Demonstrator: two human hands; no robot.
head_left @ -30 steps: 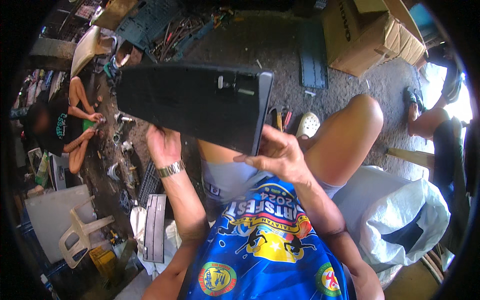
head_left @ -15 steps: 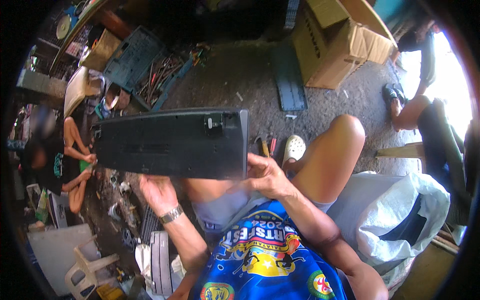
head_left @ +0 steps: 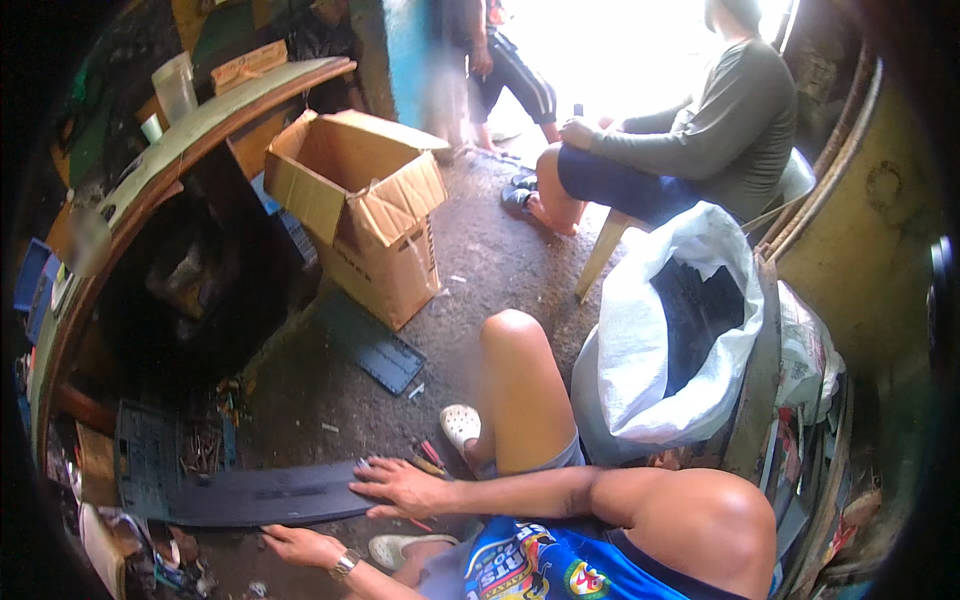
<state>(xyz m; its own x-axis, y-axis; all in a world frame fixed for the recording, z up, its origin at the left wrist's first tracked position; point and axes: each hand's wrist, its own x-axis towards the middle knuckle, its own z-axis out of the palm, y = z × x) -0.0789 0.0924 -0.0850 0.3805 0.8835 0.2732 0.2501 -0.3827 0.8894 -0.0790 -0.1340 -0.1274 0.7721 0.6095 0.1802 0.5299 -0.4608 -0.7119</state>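
Observation:
A long black keyboard [head_left: 270,494], its plain underside facing up, stretches across the lower left. My right hand [head_left: 408,486] grips its right end, with fingers spread over the top and the thumb by the near edge. Along the near long edge, my left hand [head_left: 303,547] holds it from below; some of its fingertips are hidden. A metal watch is on my left wrist. Just past the keyboard's left part sits an open blue-grey tool case [head_left: 146,455] with metal tools inside. Near my right hand, red-handled tools [head_left: 430,452] lie on the floor beside my pale clog.
An open cardboard box [head_left: 385,250] stands ahead, with a dark flat panel [head_left: 385,355] on the floor before it. To my right is a white sack [head_left: 630,350] holding dark pieces. A seated person [head_left: 720,130] and another standing person [head_left: 510,75] are beyond. A curved workbench [head_left: 180,150] runs along the left.
My view has swung to the right, so the box, sack and seated person appear further left. The keyboard has tipped flatter, and my right hand now lies over its top.

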